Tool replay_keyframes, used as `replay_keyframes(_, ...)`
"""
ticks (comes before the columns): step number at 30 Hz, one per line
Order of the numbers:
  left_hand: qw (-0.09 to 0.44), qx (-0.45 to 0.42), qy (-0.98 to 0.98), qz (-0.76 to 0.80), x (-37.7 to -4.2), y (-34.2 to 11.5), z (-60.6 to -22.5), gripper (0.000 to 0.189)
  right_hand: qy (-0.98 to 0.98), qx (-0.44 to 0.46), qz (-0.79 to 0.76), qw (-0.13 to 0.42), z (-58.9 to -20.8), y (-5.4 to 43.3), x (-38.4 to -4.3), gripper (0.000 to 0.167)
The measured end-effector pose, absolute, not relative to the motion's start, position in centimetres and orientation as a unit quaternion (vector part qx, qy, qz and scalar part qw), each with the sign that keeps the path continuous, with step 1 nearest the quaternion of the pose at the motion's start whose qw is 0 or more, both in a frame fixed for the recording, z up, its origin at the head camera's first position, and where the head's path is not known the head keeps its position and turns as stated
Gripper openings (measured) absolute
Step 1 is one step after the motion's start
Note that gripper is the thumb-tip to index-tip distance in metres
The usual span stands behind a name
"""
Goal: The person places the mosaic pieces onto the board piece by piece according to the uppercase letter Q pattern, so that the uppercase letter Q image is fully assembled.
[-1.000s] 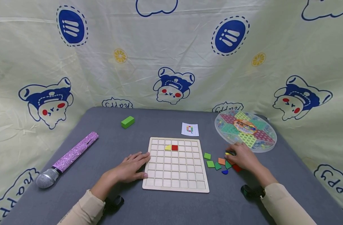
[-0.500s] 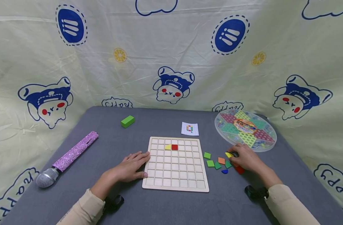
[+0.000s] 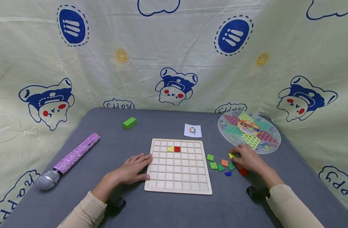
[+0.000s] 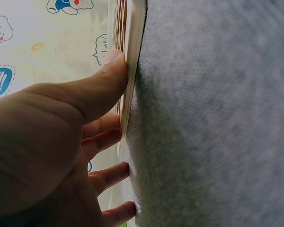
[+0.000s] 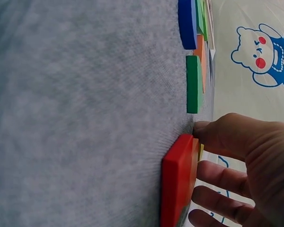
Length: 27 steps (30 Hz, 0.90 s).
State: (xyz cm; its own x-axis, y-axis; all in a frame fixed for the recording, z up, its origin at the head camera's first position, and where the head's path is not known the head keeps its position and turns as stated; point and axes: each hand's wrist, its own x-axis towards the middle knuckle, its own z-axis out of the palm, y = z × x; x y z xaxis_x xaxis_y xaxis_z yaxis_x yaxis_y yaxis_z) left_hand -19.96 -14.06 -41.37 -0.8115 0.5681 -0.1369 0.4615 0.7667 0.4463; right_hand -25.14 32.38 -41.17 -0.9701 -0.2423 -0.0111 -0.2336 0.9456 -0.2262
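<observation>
A pale wooden grid board (image 3: pixel 177 171) lies flat on the table, with a yellow tile (image 3: pixel 170 149) and a red square tile (image 3: pixel 177 149) side by side in one of its upper rows. My left hand (image 3: pixel 132 170) rests along the board's left edge. Its thumb (image 4: pixel 111 71) lies against the rim in the left wrist view, fingers spread. Right of the board, my right hand (image 3: pixel 248 159) pinches another yellow tile (image 3: pixel 231 155) between thumb and index finger. Beneath that hand lie a red tile (image 5: pixel 173 175) and an orange one, both partly hidden.
Green tiles (image 3: pixel 213 166), an orange tile (image 3: pixel 224 162) and a blue rounded tile (image 3: pixel 228 174) lie between board and right hand. A patterned card (image 3: pixel 192 130), round clear box (image 3: pixel 249 132), green block (image 3: pixel 129 123) and glittery pink microphone (image 3: pixel 77 153) are around them.
My right hand has shifted slightly back to the right, then a little forward and left again, staying at the yellow tile. The left hand and the board have not moved.
</observation>
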Motion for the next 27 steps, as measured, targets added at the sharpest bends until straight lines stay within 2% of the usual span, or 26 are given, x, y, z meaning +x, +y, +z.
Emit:
replay_keyframes(10,0.14,0.275,0.93,0.202,-19.9,-14.1,-41.4,0.07,0.983,-0.154,-0.096,-0.009,-40.6,30.5,-24.9,0.025)
replay_keyframes(27,0.142,0.276,0.928,0.204,-19.8,-14.0,-41.4,0.069,0.97,-0.213,-0.106,-0.044,-39.6,22.4,-25.3,0.025)
